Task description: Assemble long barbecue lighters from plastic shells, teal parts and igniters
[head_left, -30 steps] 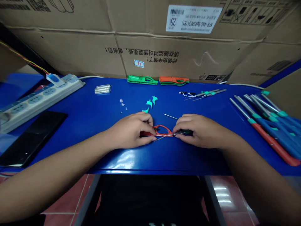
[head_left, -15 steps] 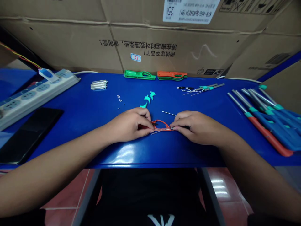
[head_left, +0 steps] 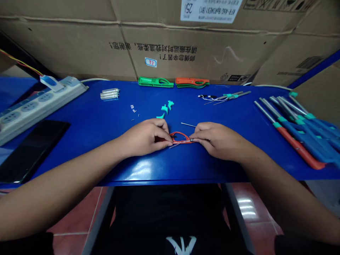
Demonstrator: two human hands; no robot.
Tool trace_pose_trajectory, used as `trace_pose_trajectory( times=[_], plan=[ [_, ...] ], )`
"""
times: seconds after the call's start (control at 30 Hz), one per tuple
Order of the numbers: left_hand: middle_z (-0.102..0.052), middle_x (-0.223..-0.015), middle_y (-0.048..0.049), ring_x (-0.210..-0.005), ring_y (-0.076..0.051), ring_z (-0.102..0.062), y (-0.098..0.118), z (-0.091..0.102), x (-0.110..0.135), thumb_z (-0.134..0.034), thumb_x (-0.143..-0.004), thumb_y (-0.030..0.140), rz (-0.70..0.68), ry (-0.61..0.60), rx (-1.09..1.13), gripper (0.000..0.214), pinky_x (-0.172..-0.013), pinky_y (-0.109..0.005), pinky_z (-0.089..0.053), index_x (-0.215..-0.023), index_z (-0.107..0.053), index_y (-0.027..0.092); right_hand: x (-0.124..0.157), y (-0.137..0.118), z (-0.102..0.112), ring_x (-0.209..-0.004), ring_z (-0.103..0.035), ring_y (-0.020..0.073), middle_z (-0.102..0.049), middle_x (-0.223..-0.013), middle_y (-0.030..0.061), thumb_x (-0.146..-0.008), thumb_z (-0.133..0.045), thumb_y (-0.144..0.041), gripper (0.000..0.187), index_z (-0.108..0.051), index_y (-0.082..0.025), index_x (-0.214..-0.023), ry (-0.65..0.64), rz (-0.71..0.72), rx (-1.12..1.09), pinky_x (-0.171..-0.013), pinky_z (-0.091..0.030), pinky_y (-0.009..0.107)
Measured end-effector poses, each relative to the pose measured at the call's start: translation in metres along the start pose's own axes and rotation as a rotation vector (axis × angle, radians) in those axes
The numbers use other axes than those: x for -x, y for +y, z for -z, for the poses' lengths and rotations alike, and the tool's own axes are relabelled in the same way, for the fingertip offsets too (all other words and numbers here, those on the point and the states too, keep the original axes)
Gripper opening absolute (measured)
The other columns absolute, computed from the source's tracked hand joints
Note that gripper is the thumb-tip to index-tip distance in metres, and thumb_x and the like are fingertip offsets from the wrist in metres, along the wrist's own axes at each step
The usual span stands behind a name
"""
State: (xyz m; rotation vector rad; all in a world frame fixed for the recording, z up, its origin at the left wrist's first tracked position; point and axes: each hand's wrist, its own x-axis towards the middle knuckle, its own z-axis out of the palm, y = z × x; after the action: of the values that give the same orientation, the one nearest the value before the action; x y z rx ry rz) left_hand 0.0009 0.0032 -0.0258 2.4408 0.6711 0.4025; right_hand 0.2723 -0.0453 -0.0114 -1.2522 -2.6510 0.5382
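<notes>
An orange lighter handle shell [head_left: 182, 134] with an oval opening lies between my hands, close above or on the blue table. My left hand [head_left: 151, 137] is closed on its left end, which the fingers mostly hide. At the other end, my right hand [head_left: 217, 140] pinches the shell with thumb and fingertips, next to a small dark and metallic part. A pale wire runs along the shell's near edge. One thin metal rod [head_left: 188, 124] juts out beyond my right fingers. Teal triggers [head_left: 164, 109] lie just past my left hand.
Green handle shells [head_left: 156, 82] and orange ones [head_left: 192, 82] stand by the cardboard box [head_left: 159, 35]. Clear tubes [head_left: 109, 94], wired igniters [head_left: 209, 96] and metal rods lie farther back. Long lighters [head_left: 300, 145] are at right; a power strip [head_left: 39, 106] and phone [head_left: 33, 148] at left.
The whole view has shifted slightly. My right fingertips have moved a little along the right end of the orange shell; my left hand keeps its grip.
</notes>
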Motion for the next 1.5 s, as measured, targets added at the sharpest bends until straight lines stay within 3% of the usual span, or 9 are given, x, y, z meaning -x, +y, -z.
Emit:
trace_pose_trajectory(
  times=[0.23, 0.63, 0.97, 1.23, 1.5],
  plan=[
    [-0.065, -0.095, -0.0021, -0.087, -0.014, -0.063, -0.001, 0.0, 0.0, -0.068, -0.09, 0.03, -0.017, 0.005, -0.009, 0.013, -0.078, -0.026, -0.05, -0.096, -0.08, 0.028, -0.003, 0.005, 0.004, -0.09, -0.064, 0.018, -0.071, -0.099, 0.0061, -0.097, -0.052, -0.022, 0.024, -0.075, -0.02, -0.106, 0.032, -0.022, -0.1, -0.082, -0.046, 0.03],
    [-0.066, -0.092, -0.002, -0.087, -0.014, -0.063, 0.001, 0.002, -0.001, -0.068, -0.09, 0.03, -0.019, 0.005, 0.004, 0.013, -0.078, -0.027, -0.051, -0.095, -0.08, 0.027, -0.006, 0.005, -0.002, -0.089, -0.061, 0.019, -0.068, -0.097, 0.0078, -0.099, -0.049, -0.024, 0.025, -0.073, -0.016, -0.099, 0.009, -0.045, -0.028, -0.082, -0.044, 0.031],
    [-0.067, -0.095, -0.002, -0.091, -0.015, -0.064, -0.002, 0.0, 0.0, -0.069, -0.09, 0.032, 0.001, -0.003, 0.0, 0.013, -0.079, -0.027, -0.051, -0.096, -0.08, 0.028, 0.005, 0.013, 0.005, -0.091, -0.066, 0.0168, -0.072, -0.103, 0.0057, -0.095, -0.057, -0.025, 0.024, -0.076, -0.021, -0.109, 0.024, 0.059, -0.175, -0.084, -0.048, 0.03],
    [-0.066, -0.093, -0.0022, -0.088, -0.015, -0.064, 0.0, 0.0, -0.002, -0.069, -0.089, 0.029, -0.002, 0.005, 0.0, 0.012, -0.078, -0.027, -0.051, -0.095, -0.08, 0.027, 0.0, 0.007, -0.001, -0.077, -0.063, 0.0139, -0.07, -0.088, 0.0027, -0.088, -0.065, -0.022, 0.019, -0.08, -0.022, -0.1, 0.088, -0.107, -0.164, -0.072, -0.047, 0.026],
    [-0.067, -0.094, -0.0031, -0.09, -0.016, -0.065, 0.001, 0.001, -0.001, -0.069, -0.09, 0.031, -0.003, -0.006, -0.002, 0.013, -0.079, -0.028, -0.052, -0.096, -0.08, 0.027, -0.001, -0.001, 0.003, -0.078, -0.063, 0.0139, -0.071, -0.09, 0.0027, -0.088, -0.067, -0.021, 0.016, -0.08, -0.022, -0.098, 0.052, -0.198, -0.155, -0.073, -0.046, 0.026]
  ],
)
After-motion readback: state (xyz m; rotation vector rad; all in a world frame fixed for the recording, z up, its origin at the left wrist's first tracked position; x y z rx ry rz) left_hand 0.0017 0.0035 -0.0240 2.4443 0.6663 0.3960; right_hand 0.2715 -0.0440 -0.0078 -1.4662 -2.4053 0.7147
